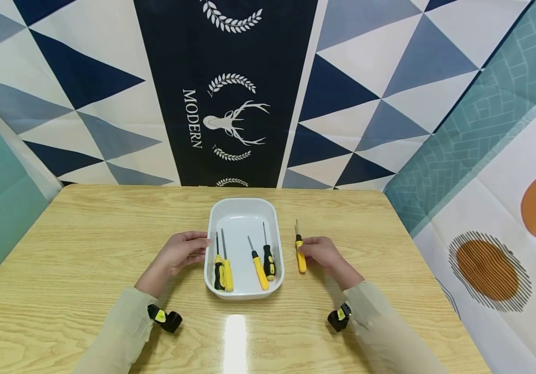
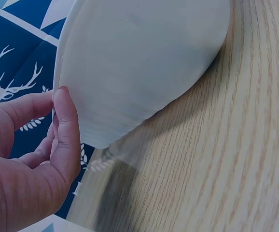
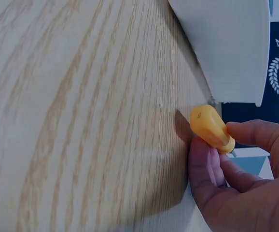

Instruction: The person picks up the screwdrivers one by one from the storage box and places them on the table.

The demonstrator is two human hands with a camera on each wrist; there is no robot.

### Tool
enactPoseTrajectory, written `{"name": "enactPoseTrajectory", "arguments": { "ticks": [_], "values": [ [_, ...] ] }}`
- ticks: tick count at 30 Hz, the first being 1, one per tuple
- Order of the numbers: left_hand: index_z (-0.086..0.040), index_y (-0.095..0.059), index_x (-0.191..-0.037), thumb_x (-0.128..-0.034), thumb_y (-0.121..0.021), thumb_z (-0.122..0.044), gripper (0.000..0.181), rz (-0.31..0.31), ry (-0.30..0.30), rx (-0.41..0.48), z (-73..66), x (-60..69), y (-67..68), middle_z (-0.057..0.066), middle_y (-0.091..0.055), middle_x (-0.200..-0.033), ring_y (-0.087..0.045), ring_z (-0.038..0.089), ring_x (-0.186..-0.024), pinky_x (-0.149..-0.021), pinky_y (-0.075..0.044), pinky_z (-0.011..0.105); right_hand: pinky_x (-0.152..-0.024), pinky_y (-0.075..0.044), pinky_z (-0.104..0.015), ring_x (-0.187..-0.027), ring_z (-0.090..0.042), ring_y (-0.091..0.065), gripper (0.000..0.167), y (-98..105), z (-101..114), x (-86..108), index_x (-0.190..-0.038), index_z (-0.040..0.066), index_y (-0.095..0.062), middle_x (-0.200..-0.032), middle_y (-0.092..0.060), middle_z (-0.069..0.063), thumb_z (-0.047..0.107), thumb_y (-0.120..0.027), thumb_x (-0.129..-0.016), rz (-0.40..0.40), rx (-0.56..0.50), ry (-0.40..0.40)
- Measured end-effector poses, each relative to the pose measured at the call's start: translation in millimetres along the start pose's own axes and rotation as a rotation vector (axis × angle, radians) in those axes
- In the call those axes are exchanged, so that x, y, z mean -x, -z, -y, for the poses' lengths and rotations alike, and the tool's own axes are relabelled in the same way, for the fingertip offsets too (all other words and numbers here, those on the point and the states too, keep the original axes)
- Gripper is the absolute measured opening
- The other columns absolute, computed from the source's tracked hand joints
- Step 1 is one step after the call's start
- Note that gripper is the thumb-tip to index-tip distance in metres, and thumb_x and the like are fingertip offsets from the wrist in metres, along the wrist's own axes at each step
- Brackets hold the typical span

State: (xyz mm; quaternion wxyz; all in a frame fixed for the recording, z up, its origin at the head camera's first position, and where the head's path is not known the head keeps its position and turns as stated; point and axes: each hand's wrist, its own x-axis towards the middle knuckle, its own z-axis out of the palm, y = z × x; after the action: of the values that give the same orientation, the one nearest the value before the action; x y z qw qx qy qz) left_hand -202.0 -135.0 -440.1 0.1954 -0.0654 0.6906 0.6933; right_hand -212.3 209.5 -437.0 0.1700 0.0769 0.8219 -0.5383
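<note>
My right hand (image 1: 319,251) pinching yellow screwdriver (image 1: 301,257) just right of white tray (image 1: 244,296), slim gap between. Left hand (image 1: 185,252) pinching tray's left rim. Four more screwdrivers (image 1: 259,271) inside tray, gap down middle. Counter (image 1: 342,218) runs wide both sides of tray, far edge just behind it.

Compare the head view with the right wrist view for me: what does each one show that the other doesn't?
Only the head view shows the inside of the white tray, with four screwdrivers lying in it, and the left grip at the tray's left edge.

Only the right wrist view shows the small dark mark on the butt end of the held screwdriver.

Both show the right grip pinching that yellow-handled screwdriver beside the tray, the wooden table and part of the dark backdrop panel.
</note>
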Motion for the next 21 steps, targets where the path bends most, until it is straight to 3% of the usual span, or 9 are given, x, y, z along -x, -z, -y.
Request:
{"name": "enactPoseTrajectory", "arguments": {
  "ticks": [11, 21],
  "values": [
    [0.006, -0.045, -0.131, -0.0906, -0.062, -0.015, 0.049, -0.002, 0.003, -0.001, -0.3, 0.8, 0.3, 0.002, -0.062, -0.09, -0.062, 0.008, -0.072, -0.068, -0.056, 0.019, -0.071, -0.057, -0.029, -0.078, -0.013, -0.057, 0.039, -6.1, 5.7, 0.7, -0.121, -0.013, -0.053, -0.097, -0.061, -0.015, 0.005, -0.059, -0.087, -0.052, 0.056, -0.043],
    [0.006, -0.044, -0.132, -0.0911, -0.061, -0.015, 0.049, 0.0, 0.007, 0.001, -1.0, 1.0, 0.1, 0.001, -0.061, -0.088, -0.062, 0.008, -0.073, -0.068, -0.057, 0.02, -0.066, -0.057, -0.027, -0.071, -0.011, -0.058, 0.033, -10.5, 6.9, -1.3, -0.115, -0.011, -0.058, -0.092, -0.062, -0.014, 0.005, -0.061, -0.086, -0.091, 0.109, -0.047]
  ]
}}
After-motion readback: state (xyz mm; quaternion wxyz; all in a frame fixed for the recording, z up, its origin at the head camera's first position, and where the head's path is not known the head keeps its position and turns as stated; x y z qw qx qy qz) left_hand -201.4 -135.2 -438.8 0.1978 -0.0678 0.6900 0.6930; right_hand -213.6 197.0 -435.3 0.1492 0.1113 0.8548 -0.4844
